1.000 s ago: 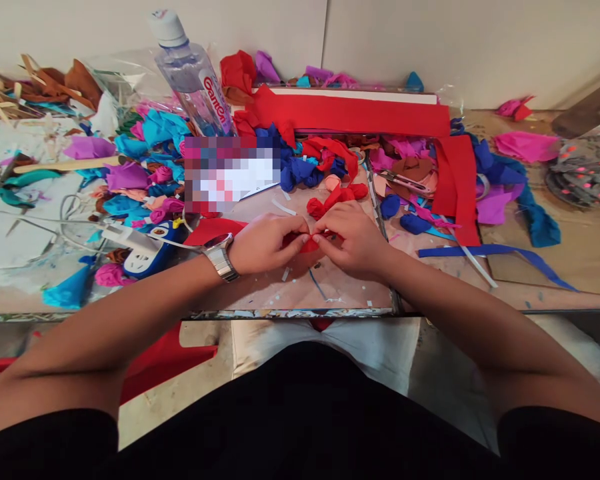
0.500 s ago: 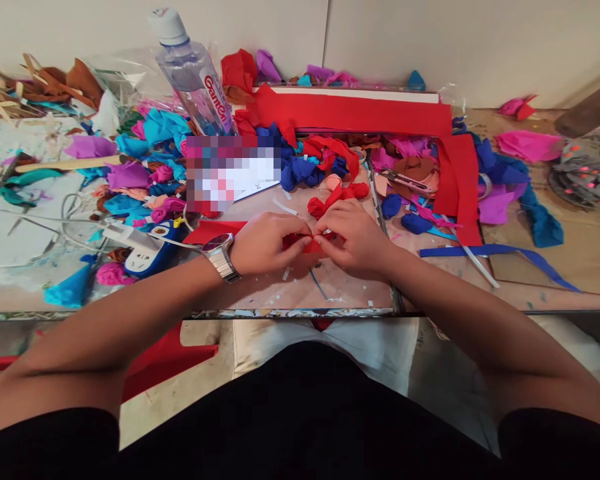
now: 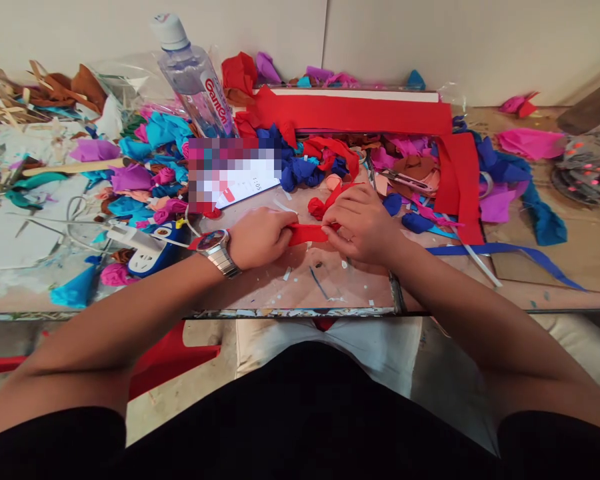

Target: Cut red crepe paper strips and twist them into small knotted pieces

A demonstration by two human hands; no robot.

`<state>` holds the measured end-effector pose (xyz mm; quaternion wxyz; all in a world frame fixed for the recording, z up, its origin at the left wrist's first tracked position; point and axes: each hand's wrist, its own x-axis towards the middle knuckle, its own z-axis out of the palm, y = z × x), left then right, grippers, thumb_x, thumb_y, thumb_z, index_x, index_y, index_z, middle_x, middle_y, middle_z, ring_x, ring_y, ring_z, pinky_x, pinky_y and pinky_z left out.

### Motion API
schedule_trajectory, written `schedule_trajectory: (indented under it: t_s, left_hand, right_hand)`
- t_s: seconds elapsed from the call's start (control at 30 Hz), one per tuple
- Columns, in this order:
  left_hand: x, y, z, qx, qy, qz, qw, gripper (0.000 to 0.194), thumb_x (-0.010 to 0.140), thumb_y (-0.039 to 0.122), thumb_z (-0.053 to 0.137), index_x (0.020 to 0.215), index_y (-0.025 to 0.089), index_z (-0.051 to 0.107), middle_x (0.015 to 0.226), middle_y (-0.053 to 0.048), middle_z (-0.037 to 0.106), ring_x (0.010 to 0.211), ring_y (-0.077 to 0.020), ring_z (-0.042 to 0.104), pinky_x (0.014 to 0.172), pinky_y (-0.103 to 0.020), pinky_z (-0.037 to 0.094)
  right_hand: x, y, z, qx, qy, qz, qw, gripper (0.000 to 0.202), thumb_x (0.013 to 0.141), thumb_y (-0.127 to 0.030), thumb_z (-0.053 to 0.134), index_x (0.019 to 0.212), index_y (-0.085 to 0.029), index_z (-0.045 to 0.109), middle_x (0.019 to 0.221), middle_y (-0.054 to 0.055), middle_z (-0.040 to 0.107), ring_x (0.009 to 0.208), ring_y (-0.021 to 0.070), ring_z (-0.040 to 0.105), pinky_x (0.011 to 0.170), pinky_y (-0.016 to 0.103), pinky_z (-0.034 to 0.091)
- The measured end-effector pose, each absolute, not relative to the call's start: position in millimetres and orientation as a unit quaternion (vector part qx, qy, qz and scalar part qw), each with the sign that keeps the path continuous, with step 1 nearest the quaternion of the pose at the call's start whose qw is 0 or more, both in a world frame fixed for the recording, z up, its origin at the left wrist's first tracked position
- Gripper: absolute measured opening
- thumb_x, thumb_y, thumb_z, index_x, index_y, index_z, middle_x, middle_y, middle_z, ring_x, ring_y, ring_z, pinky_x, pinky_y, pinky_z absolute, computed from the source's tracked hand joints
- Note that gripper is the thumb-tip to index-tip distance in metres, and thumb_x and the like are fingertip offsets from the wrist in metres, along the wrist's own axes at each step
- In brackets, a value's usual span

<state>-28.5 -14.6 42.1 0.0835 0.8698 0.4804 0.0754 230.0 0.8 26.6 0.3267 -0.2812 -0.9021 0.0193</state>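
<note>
A red crepe paper strip [image 3: 307, 234] stretches level between my two hands, low over the table. My left hand [image 3: 261, 239], with a metal watch [image 3: 219, 253] on its wrist, is closed on the strip's left part. At the other side my right hand [image 3: 357, 223] pinches the strip between thumb and fingers. Just behind the right fingers lies a small rolled red paper flower [image 3: 317, 208], close to the hand. A phone [image 3: 250, 183] with a lit screen, partly blurred out, rests beyond my left hand.
A water bottle [image 3: 195, 87] stands at the back left among crumpled coloured paper. A blue power strip [image 3: 160, 250] with a white charger sits left of my wrist. A box cutter [image 3: 410, 182] lies right on scraps. Wide red paper [image 3: 355, 113] lies at the back; a blue strip [image 3: 505, 251] lies right.
My hands have moved apart from nearly touching, and more of the red strip now shows between them. The left hand has curled further closed.
</note>
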Motion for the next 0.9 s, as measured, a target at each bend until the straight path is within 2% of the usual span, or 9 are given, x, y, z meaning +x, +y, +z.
schedule_trajectory:
  t_s: [0.13, 0.23, 0.37, 0.5, 0.73, 0.9]
  left_hand:
    - [-28.0, -16.8, 45.4, 0.88, 0.451, 0.089, 0.118, 0.031, 0.091, 0.026, 0.049, 0.1, 0.02, 0.077, 0.081, -0.008, 0.075, 0.074, -0.0235, 0.066, 0.066, -0.035, 0.036]
    - [-25.5, -19.9, 48.6, 0.891, 0.398, 0.126, 0.177, 0.03, 0.097, 0.032, 0.047, 0.099, 0.019, 0.074, 0.079, -0.006, 0.072, 0.072, -0.0209, 0.064, 0.069, -0.034, 0.039]
    - [-22.8, -21.6, 49.5, 0.886, 0.374, 0.153, 0.228, 0.029, 0.101, 0.027, 0.044, 0.088, 0.019, 0.069, 0.071, -0.003, 0.065, 0.065, -0.0167, 0.056, 0.068, -0.032, 0.038]
    - [-22.6, -21.6, 47.8, 0.877, 0.376, 0.169, 0.244, 0.026, 0.1, 0.026, 0.048, 0.089, 0.019, 0.07, 0.069, -0.001, 0.062, 0.063, -0.0154, 0.053, 0.067, -0.031, 0.038]
    - [-23.3, -22.9, 44.6, 0.867, 0.369, 0.202, 0.267, 0.026, 0.102, 0.032, 0.053, 0.1, 0.019, 0.075, 0.081, -0.002, 0.074, 0.07, -0.0153, 0.062, 0.073, -0.03, 0.045]
    - [-23.8, -23.6, 44.4, 0.865, 0.372, 0.218, 0.258, 0.024, 0.099, 0.031, 0.057, 0.1, 0.018, 0.077, 0.087, -0.004, 0.079, 0.074, -0.0158, 0.068, 0.076, -0.03, 0.049]
  right_hand:
    - [229.1, -0.7, 25.9, -0.257, -0.915, 0.013, 0.312, 0.018, 0.104, -0.028, 0.059, 0.095, -0.023, 0.073, 0.097, 0.007, 0.079, 0.101, 0.0278, 0.064, 0.099, 0.048, 0.043]
    - [228.4, -1.9, 24.4, -0.241, -0.925, 0.003, 0.293, 0.021, 0.108, -0.031, 0.057, 0.1, -0.023, 0.074, 0.1, 0.007, 0.08, 0.102, 0.027, 0.064, 0.101, 0.048, 0.042]
    - [227.4, -2.8, 23.3, -0.225, -0.93, -0.014, 0.29, 0.023, 0.11, -0.033, 0.056, 0.101, -0.023, 0.075, 0.1, 0.006, 0.081, 0.101, 0.0257, 0.065, 0.102, 0.048, 0.042]
    - [226.7, -2.3, 22.5, -0.228, -0.924, -0.019, 0.307, 0.023, 0.109, -0.034, 0.058, 0.099, -0.022, 0.075, 0.096, 0.006, 0.081, 0.097, 0.0252, 0.066, 0.1, 0.046, 0.044]
    - [226.2, -2.3, 21.4, -0.248, -0.919, 0.024, 0.305, 0.025, 0.108, -0.038, 0.057, 0.097, -0.023, 0.074, 0.093, 0.007, 0.078, 0.095, 0.0255, 0.065, 0.095, 0.046, 0.044]
    - [226.9, -4.4, 23.7, -0.252, -0.915, 0.066, 0.306, 0.018, 0.103, -0.036, 0.062, 0.099, -0.024, 0.075, 0.096, 0.007, 0.079, 0.095, 0.0274, 0.066, 0.094, 0.047, 0.044]
